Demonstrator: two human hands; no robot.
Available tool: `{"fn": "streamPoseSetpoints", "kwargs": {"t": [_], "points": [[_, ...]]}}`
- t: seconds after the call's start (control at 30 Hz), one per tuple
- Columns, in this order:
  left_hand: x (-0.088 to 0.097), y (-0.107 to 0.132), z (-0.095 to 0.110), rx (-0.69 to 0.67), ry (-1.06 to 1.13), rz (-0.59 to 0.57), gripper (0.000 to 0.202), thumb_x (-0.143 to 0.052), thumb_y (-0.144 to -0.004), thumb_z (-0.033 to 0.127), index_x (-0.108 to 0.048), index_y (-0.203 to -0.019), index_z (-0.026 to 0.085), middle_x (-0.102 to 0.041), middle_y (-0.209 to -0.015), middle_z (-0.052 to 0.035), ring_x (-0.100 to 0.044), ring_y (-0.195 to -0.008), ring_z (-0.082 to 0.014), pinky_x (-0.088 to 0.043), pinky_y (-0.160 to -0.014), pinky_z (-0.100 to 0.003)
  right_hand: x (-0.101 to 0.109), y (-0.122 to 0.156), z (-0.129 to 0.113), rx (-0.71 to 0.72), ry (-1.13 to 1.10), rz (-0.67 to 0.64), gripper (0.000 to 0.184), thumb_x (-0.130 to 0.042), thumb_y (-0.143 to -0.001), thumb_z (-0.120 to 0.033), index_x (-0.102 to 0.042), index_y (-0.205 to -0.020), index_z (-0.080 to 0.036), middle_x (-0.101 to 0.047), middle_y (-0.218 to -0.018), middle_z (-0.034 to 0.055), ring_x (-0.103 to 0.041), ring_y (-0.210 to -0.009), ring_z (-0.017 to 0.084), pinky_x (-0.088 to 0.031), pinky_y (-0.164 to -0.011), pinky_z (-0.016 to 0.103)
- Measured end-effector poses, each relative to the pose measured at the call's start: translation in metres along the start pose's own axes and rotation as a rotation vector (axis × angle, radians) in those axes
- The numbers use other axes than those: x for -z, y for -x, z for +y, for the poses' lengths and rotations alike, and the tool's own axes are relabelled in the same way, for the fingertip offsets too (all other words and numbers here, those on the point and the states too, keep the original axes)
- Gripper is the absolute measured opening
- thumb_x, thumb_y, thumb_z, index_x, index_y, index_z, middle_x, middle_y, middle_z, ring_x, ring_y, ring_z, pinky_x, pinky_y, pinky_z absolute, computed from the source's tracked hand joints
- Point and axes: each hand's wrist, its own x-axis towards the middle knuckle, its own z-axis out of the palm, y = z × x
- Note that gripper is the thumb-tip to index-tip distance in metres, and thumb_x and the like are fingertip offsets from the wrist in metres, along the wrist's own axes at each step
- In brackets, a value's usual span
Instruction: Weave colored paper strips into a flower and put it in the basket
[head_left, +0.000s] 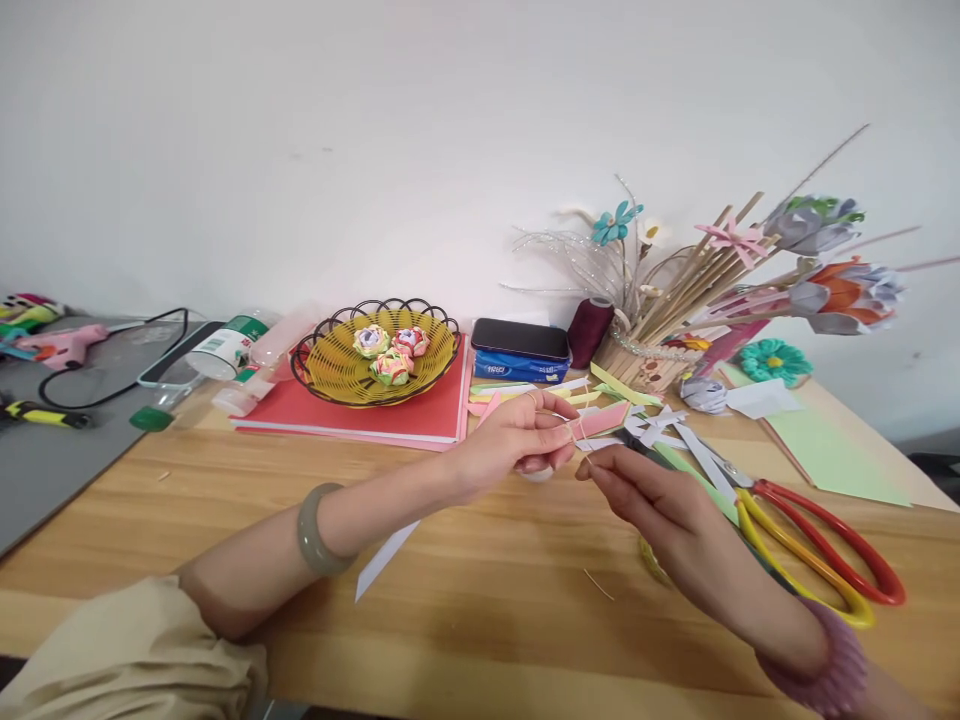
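My left hand (pixel 517 440) is closed in a pinch on a pink paper strip (pixel 604 420), held just above the wooden table (pixel 225 500). My right hand (pixel 649 495) is closed too, its fingertips pinching something thin, perhaps thread, right at the strip's near end. A jade bangle sits on my left wrist and a pink band on my right. A white paper strip (pixel 384 560) lies under my left forearm. Several white and green paper strips (pixel 660 425) lie just beyond my hands.
Red and yellow scissors (pixel 817 545) lie right of my right hand. A black and yellow basket (pixel 375 355) with paper flowers rests on a red book (pixel 420 415). A vase of paper flowers on sticks (pixel 645 360), a dark thread spool (pixel 589 330), a tin, bottles and a glue gun (pixel 64 345) stand behind.
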Motion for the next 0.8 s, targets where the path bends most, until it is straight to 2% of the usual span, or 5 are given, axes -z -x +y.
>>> {"fn": "streamPoseSetpoints", "kwargs": {"t": [0.13,0.33,0.57,0.67,0.8], "points": [[0.000,0.003,0.002,0.000,0.053,-0.016,0.023,-0.061,-0.072,0.032,-0.051,-0.084,0.015,-0.047,-0.053,0.0051,-0.028,-0.044,-0.0043,-0.017,-0.046,-0.022,0.007,-0.002,-0.002,-0.127,-0.270,-0.089,0.032,-0.040,-0.090,-0.045,-0.055,-0.109,-0.024,-0.059,-0.086,0.0014,-0.053,-0.073,0.015,-0.043,-0.060,0.025],[-0.004,0.004,0.000,-0.030,-0.076,0.099,0.028,-0.064,-0.072,0.041,-0.051,-0.072,0.015,-0.040,-0.052,0.0067,-0.032,-0.047,-0.0048,-0.021,-0.048,-0.022,-0.004,0.007,0.003,-0.202,-0.414,-0.044,0.060,-0.039,-0.090,-0.049,-0.028,-0.139,-0.017,-0.046,-0.054,-0.0062,-0.040,-0.044,0.011,-0.035,-0.042,0.024],[0.002,0.000,-0.005,-0.032,-0.176,0.273,0.027,-0.061,-0.074,0.039,-0.049,-0.066,0.016,-0.044,-0.052,0.0064,-0.034,-0.047,-0.0048,-0.023,-0.049,-0.022,-0.005,0.011,0.000,-0.276,-0.465,0.181,0.081,-0.043,-0.085,-0.055,0.003,-0.144,-0.026,-0.069,-0.092,0.0075,-0.056,-0.044,0.014,-0.044,-0.039,0.027],[0.002,0.001,-0.005,-0.020,-0.173,0.287,0.025,-0.060,-0.074,0.035,-0.048,-0.064,0.016,-0.047,-0.051,0.0055,-0.036,-0.047,-0.0049,-0.023,-0.048,-0.022,0.008,0.009,0.003,-0.406,-0.398,0.110,0.081,-0.045,-0.079,-0.060,-0.021,-0.142,-0.017,-0.067,-0.060,0.0020,-0.055,-0.041,0.017,-0.041,-0.038,0.028],[-0.002,0.003,-0.004,-0.014,-0.148,0.291,0.023,-0.060,-0.074,0.035,-0.049,-0.067,0.016,-0.053,-0.053,0.0038,-0.037,-0.046,-0.0049,-0.023,-0.047,-0.021,0.028,0.020,0.009,-0.463,-0.004,0.089,0.051,-0.045,-0.078,-0.061,-0.068,-0.093,-0.019,-0.058,-0.043,0.0026,-0.052,-0.040,0.019,-0.037,-0.037,0.029]]}}
